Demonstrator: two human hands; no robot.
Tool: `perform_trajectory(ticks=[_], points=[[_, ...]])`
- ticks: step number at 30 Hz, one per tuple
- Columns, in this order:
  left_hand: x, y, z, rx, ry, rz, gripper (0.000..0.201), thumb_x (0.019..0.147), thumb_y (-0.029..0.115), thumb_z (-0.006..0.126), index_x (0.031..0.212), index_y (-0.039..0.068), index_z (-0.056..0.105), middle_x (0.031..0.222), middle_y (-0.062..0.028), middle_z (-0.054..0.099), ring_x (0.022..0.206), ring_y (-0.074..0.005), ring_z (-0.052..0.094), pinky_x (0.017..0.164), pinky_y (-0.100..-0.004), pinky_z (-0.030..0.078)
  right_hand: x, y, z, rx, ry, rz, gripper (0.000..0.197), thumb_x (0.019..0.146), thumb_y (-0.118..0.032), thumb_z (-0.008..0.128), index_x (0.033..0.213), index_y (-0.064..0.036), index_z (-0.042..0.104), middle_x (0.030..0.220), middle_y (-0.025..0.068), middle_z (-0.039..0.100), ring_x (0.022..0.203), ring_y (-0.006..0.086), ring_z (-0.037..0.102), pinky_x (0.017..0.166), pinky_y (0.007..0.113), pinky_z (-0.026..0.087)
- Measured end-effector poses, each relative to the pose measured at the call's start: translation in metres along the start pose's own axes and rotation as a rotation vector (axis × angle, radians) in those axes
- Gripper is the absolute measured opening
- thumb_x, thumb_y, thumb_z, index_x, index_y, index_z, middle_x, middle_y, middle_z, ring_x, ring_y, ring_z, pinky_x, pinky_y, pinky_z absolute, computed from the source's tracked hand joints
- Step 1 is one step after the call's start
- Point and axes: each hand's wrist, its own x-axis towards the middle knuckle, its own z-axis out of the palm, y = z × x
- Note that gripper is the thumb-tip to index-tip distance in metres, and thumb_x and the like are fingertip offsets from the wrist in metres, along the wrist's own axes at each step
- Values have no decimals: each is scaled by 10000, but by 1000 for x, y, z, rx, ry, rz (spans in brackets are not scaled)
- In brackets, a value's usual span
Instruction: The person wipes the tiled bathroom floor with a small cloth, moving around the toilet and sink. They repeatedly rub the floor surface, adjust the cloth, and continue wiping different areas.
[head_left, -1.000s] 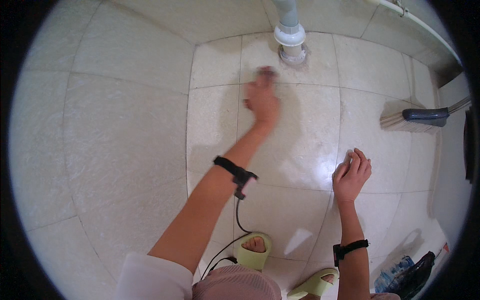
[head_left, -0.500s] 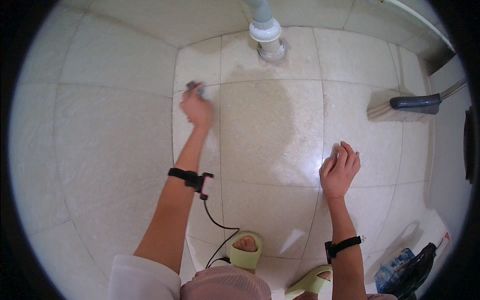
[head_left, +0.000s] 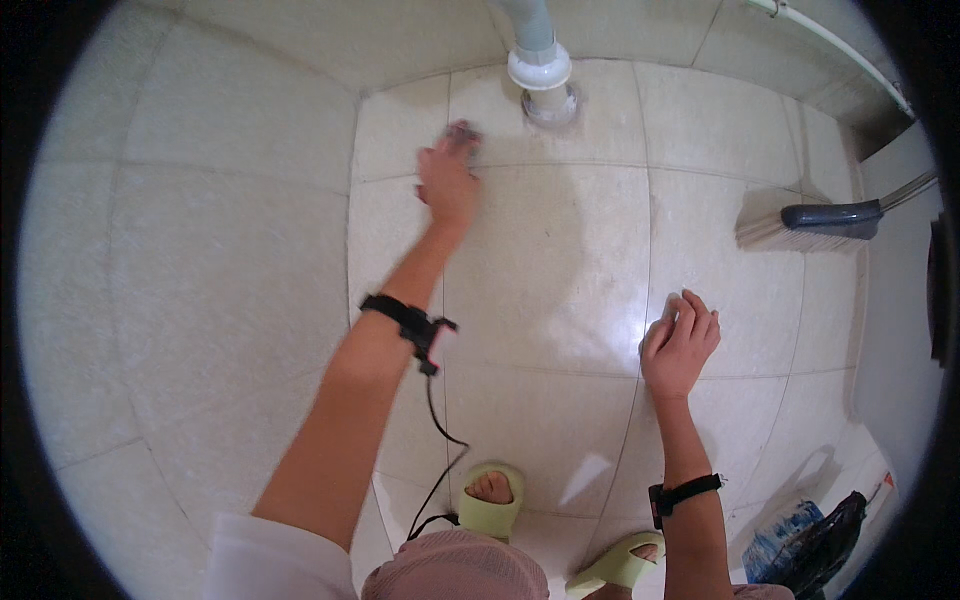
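My left hand (head_left: 447, 183) is reached out over the tiled floor near the back wall. Its fingers are closed on a small dark grey pad (head_left: 463, 135), which is smeared by motion, so its exact kind does not show. That hand is a little left of the foot of a drain pipe (head_left: 540, 75) with a white collar. My right hand (head_left: 681, 345) hovers or rests low over the floor tiles to the right. Its fingers are loosely bent and somewhat apart, with the palm side hidden. Nothing plainly shows in it.
A broom (head_left: 830, 220) with a dark head and pale bristles leans at the right. Beside my right forearm lie a black plastic bag (head_left: 825, 555) and a blue-and-white package (head_left: 785, 540). My feet wear green slippers (head_left: 490, 505). A thin black cable (head_left: 440, 430) hangs from my left arm's strap.
My left hand has swept to the right and slightly away from me, toward the pipe's foot, with the pad in it. The right hand has stayed almost still.
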Motion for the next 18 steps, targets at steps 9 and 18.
perform_trajectory(ticks=[9, 18], points=[[23, -39, 19, 2, -209, 391, 470, 849, -69, 527, 1202, 179, 714, 1206, -98, 690, 1013, -299, 613, 938, -410, 455, 1, 2, -1, 20, -26, -6, 280, 908, -40, 575, 1185, -63, 599, 1315, 131, 581, 1245, 353, 494, 1156, 563, 311], [-44, -9, 5, -113, -334, 332, 534, 747, -79, 598, 1206, 161, 726, 1230, -71, 656, 1026, -280, 568, 966, -413, 466, 2, 0, -2, 4, -49, 14, 294, 881, -43, 574, 1173, -62, 607, 1294, 131, 585, 1244, 356, 496, 1155, 572, 308]])
